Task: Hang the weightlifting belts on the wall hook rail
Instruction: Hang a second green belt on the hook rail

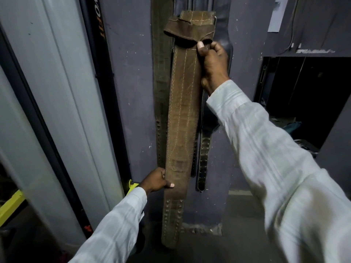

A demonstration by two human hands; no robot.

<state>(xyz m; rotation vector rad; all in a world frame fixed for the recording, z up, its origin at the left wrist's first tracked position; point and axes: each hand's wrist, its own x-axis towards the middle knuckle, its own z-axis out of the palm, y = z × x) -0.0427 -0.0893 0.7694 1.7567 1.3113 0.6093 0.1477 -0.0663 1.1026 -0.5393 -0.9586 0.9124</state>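
- Containers: a dark recess (pixel 303 95) is seen in the wall, well to the right of the right-hand fingers; contents are too dark to be identified, apart from a teal item (pixel 293 127) near its lower edge.
- Brown belt (pixel 183 114): held vertical against the grey wall (pixel 131 92), between both hands. Worn suede-like surface, pale stitch lines run lengthwise, two rows of holes below the left-hand fingers. Top end is folded over into a loop just above the right thumb.
- Right hand (pixel 213 65): fingers curled and pressed together around the belt's right edge near the top; thumb laid flat on the front face.
- Left hand (pixel 157 180): belt's left edge pinched lower down, thumb on the front, other fingers behind and not visible.
- Other belts: a dark olive belt (pixel 161 92) hangs left of the held one; a black belt (pixel 204 158) w/ studs hangs behind, to the right, below the right hand. Hook rail cannot be made out.
- Room: pale metal uprights (pixel 62 92) and a black frame are at far left, w/ yellow parts (pixel 11 205) near the floor. Light long sleeves (pixel 275 158) are worn on both arms.
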